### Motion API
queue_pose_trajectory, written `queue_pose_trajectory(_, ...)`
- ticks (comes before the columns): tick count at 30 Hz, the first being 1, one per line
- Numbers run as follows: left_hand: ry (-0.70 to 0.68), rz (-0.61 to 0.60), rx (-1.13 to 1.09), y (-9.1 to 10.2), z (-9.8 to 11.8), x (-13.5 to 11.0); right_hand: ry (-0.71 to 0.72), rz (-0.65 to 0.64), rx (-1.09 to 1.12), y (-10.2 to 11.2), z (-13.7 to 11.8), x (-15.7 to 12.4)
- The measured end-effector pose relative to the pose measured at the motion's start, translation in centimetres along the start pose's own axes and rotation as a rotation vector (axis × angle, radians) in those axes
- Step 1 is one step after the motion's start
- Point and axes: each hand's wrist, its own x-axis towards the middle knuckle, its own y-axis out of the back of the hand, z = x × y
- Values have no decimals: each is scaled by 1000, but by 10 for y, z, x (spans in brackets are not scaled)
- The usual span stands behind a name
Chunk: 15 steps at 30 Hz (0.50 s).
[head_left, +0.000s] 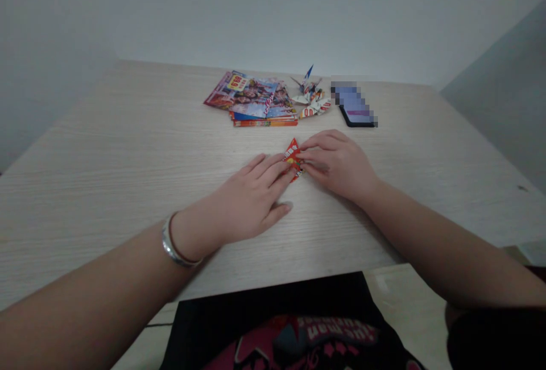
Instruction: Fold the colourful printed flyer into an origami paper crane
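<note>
A small folded piece of red printed paper (292,156) lies on the light wooden table (128,148) between my two hands. My left hand (249,202) rests flat, fingers stretched out, with its fingertips pressing on the paper's left side. A silver bracelet sits on that wrist. My right hand (336,164) comes in from the right with its fingers curled together, pinching the paper's right edge. Most of the paper is hidden under my fingers.
A stack of colourful printed paper sheets (253,101) lies at the back of the table. Beside it stand folded paper cranes (310,95), and a dark phone (355,107) lies to their right. The table's near edge runs just above my lap.
</note>
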Motion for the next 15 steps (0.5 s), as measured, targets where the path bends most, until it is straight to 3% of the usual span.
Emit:
queue_pose_trajectory(3,-36,-18,-27,0,0,1,10,-42,-11,-2,-4,-1)
queue_pose_trajectory(9,-3,-61,-45,-2,4,-1,39,-315,-1,-10,0,-5)
queue_pose_trajectory(15,-7,-105,-37,1,5,-1,-34,-388,-47,-11,11,-4)
